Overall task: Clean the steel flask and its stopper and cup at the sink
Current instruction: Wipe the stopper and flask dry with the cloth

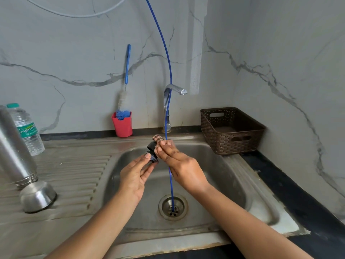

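In the middle of the frame, above the stainless steel sink basin [214, 165], the left hand [133, 174] pinches the lower end of the round black plastic stopper [151, 146] between thumb and fingers [147, 156]. The right hand [182, 163] holds a small brown checked cloth [158, 138] against the stopper's upper right side, its fingers [164, 146] curled close together over the fabric.

A thin blue tube [169, 58] drops from the top of the frame, passes in front of the chrome tap [172, 90] and the right hand, and ends in the round drain [164, 204] at lower centre.

At the left edge, the tall steel flask [13, 146] stands on the ribbed steel drainboard [74, 174], with the steel cup [38, 197] upside down just beside its base. A clear plastic water bottle with a green cap [28, 129] stands behind the flask.

Against the marble wall, a red plastic holder [122, 126] carries a blue-handled bottle brush [127, 62]. A brown woven plastic basket [231, 131] sits on the counter [298, 193] at the right, near the tap.
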Tool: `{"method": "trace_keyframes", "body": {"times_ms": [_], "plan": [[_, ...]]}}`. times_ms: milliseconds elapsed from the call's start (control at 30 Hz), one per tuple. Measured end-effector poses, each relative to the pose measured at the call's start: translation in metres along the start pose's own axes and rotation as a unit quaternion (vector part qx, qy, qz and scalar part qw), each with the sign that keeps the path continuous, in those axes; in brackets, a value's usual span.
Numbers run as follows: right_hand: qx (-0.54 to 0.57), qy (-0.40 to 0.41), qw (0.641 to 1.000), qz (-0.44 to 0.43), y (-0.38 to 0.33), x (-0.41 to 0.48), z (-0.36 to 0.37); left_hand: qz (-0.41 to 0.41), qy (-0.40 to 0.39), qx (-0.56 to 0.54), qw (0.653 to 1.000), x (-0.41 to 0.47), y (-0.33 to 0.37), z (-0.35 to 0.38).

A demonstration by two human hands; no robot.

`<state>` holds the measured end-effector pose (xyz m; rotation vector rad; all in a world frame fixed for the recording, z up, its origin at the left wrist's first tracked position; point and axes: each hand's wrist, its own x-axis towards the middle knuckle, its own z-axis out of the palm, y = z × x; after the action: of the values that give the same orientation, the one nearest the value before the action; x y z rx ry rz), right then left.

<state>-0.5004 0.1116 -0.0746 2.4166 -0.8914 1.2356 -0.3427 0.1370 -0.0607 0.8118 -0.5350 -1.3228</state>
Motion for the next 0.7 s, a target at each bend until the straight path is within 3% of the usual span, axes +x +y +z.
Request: {"method": "trace_keyframes", "body": {"times_ms": [67, 133, 167, 233, 300, 367, 567, 700], "plan": [[0.021, 0.022, 0.999, 0.029, 0.000, -0.001, -0.001, 0.002, -0.007, -0.004, 1.000, -0.001, -0.001, 0.001], [0.129, 0.057, 0.981, 0.135, -0.005, -0.001, -0.003, 0.007, -0.017, -0.012, 1.000, -0.001, -0.001, 0.003], [0.203, 0.051, 0.955, 0.211, -0.007, -0.001, -0.005, 0.011, -0.022, -0.012, 1.000, -0.001, -0.001, 0.003], [0.385, 0.029, 0.856, 0.343, -0.007, 0.002, -0.009, 0.021, -0.033, 0.008, 0.999, -0.001, 0.000, 0.002], [0.529, 0.032, 0.741, 0.412, -0.002, 0.009, -0.013, 0.029, -0.049, 0.038, 0.998, 0.000, 0.001, 0.002], [0.584, 0.023, 0.681, 0.441, 0.004, 0.015, -0.018, 0.031, -0.066, 0.058, 0.996, 0.000, 0.003, 0.002], [0.617, -0.009, 0.626, 0.476, 0.008, 0.013, -0.026, 0.059, -0.060, 0.107, 0.991, 0.006, 0.009, -0.003], [0.610, 0.006, 0.611, 0.504, 0.006, 0.016, -0.024, 0.063, -0.091, 0.136, 0.985, 0.002, 0.003, 0.000]]}}
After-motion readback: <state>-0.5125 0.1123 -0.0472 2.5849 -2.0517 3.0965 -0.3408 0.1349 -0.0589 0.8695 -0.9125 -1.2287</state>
